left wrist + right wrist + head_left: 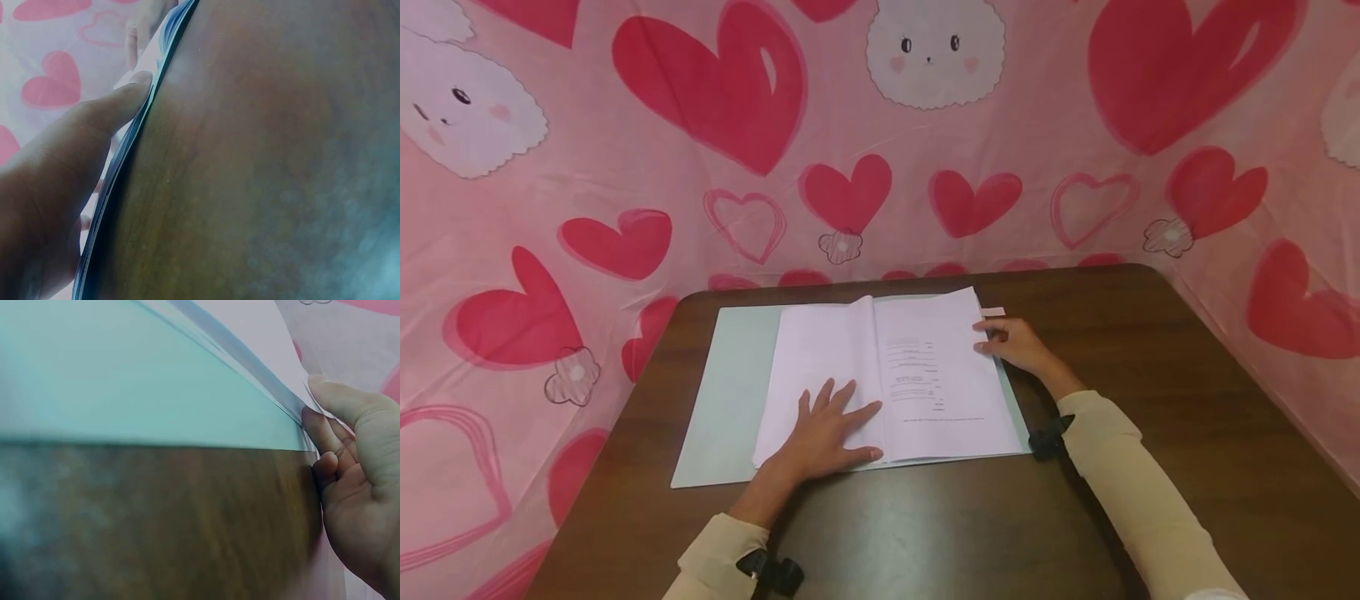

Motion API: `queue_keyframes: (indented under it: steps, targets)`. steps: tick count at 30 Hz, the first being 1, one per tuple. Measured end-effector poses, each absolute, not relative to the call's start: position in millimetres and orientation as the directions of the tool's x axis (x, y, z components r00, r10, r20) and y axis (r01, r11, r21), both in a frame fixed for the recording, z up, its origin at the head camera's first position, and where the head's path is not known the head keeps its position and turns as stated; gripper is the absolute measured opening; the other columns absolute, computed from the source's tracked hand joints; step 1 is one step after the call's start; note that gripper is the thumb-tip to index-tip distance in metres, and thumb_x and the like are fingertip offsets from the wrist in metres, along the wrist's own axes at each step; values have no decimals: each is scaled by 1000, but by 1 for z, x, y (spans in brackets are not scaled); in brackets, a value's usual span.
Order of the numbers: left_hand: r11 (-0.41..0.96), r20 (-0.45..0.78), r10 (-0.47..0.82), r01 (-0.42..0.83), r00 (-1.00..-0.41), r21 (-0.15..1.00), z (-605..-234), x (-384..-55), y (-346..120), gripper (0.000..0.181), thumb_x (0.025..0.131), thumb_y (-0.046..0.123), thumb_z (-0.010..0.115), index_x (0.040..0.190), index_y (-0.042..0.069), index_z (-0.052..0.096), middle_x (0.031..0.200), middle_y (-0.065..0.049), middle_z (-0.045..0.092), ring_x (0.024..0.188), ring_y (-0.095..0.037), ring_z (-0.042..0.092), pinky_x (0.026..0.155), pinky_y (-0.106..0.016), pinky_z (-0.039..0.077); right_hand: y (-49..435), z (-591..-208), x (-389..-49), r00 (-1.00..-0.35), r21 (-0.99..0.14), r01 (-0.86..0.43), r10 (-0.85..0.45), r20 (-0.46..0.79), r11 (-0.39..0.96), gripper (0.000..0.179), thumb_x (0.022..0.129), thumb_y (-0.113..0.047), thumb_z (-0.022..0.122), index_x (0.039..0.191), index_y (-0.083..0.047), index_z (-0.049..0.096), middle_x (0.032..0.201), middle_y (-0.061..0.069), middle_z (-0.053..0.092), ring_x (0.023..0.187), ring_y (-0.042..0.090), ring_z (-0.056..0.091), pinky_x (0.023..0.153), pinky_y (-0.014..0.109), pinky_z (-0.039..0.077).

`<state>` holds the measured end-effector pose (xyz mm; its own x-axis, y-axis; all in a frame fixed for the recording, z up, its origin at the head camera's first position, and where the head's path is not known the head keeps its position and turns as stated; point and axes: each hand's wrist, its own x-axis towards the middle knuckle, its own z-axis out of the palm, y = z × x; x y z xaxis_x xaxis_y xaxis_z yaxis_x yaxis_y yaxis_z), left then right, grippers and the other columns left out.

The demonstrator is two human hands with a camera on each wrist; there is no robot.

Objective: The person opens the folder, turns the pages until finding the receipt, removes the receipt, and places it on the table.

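Note:
A pale green folder (pixel 730 392) lies opened out on the table with white sheets in it. My left hand (pixel 823 433) rests with spread fingers on the left-hand pages (pixel 812 350), near the fold; in the left wrist view its thumb (pixel 128 100) presses the lower edge of the papers. At the right edge of the printed sheet (pixel 951 367), my right hand (pixel 1018 343) pinches the paper. The right wrist view shows the thumb (pixel 344 400) on the lifted sheet (pixel 256 331) and fingers beneath it. A pink tab (pixel 992 312) sticks out beside that hand.
The dark wooden table (pixel 895 533) extends in front of the folder and to its right. Behind and at both sides hangs a pink cloth (pixel 925 142) with hearts. Each wrist wears a black camera, one of them (pixel 1048 440) close to the folder's lower right corner.

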<state>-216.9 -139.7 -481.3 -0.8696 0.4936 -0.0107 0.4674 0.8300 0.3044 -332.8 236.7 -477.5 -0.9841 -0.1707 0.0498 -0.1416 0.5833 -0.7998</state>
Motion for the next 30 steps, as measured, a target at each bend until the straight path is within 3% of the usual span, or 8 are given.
queue_keyframes:
  steps: [4, 12, 20, 30]
  targets:
    - [832, -8, 496, 472, -868, 292, -482, -218, -140, 81, 83, 78, 55, 153, 42, 41, 170, -7, 27, 160, -43, 12, 122, -75, 5, 236, -477, -331, -985, -798, -135, -168, 44, 587, 41, 93, -16, 74, 130, -1, 67, 92, 16, 65, 78, 22, 55, 61, 22, 48]
    - [826, -6, 497, 472, -868, 309, -483, -218, -141, 81, 83, 78, 56, 153, 41, 41, 170, -7, 27, 160, -44, 12, 122, -75, 4, 239, -477, -325, -979, -823, -141, -200, 35, 551, 40, 95, -15, 71, 131, 2, 65, 118, 25, 70, 82, 22, 61, 70, 16, 52]
    - [829, -24, 492, 459, -870, 320, -484, -218, -142, 81, 82, 78, 57, 154, 43, 39, 171, -6, 25, 160, -42, 10, 122, -74, 2, 240, -473, -321, -967, -833, -153, -253, 16, 531, 41, 95, -13, 71, 130, 6, 65, 112, 28, 72, 76, 17, 62, 64, 17, 50]
    - [827, -17, 492, 461, -870, 320, -483, -218, -141, 81, 82, 78, 57, 153, 43, 40, 171, -7, 25, 160, -43, 11, 122, -75, 3, 245, -471, -321, -970, -862, -123, -244, -1, 492, 42, 97, -16, 69, 134, 4, 63, 133, 28, 66, 95, 19, 66, 83, 13, 55]
